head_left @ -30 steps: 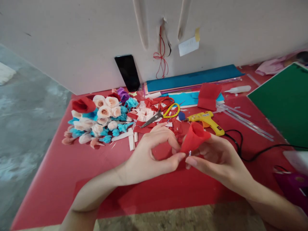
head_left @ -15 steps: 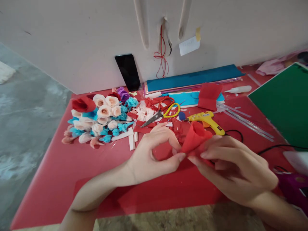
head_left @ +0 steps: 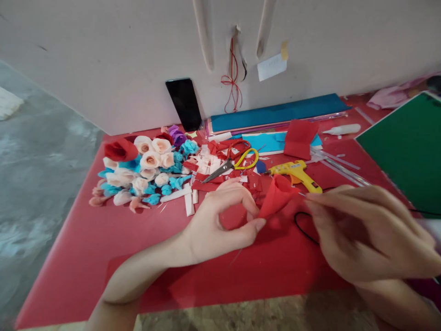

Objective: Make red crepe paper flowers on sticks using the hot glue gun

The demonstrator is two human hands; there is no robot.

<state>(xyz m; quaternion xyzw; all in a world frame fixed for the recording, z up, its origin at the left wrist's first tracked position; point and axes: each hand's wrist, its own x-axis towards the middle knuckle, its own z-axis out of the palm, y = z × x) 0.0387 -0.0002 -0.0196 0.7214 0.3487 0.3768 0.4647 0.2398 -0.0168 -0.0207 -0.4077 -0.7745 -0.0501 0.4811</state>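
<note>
Between the thumb and fingers of my left hand (head_left: 229, 220) is the pinched base of a red paper flower (head_left: 277, 195), rolled into a cone with its mouth tilted up. My right hand (head_left: 365, 225) is off to the right of the flower, thumb and index finger pressed together. A tiny pale tip shows at those fingers near the flower's edge, too small to name. Behind the flower lies a yellow glue gun (head_left: 296, 174). Scissors (head_left: 234, 161) with red and yellow handles rest on red and white paper scraps (head_left: 210, 161).
Several finished paper flowers (head_left: 149, 160) cluster at the left. A black phone (head_left: 184, 103) leans on the wall. Blue paper (head_left: 275, 112), a red paper piece (head_left: 301, 139), a white glue bottle (head_left: 342, 129) and a green board (head_left: 406, 151) sit toward the back and right. A black cable (head_left: 303, 230) loops near my right hand.
My right hand has let go of the red paper flower's lower edge and moved right, its fingertips now pinched together. My left hand still holds the flower in the same place.
</note>
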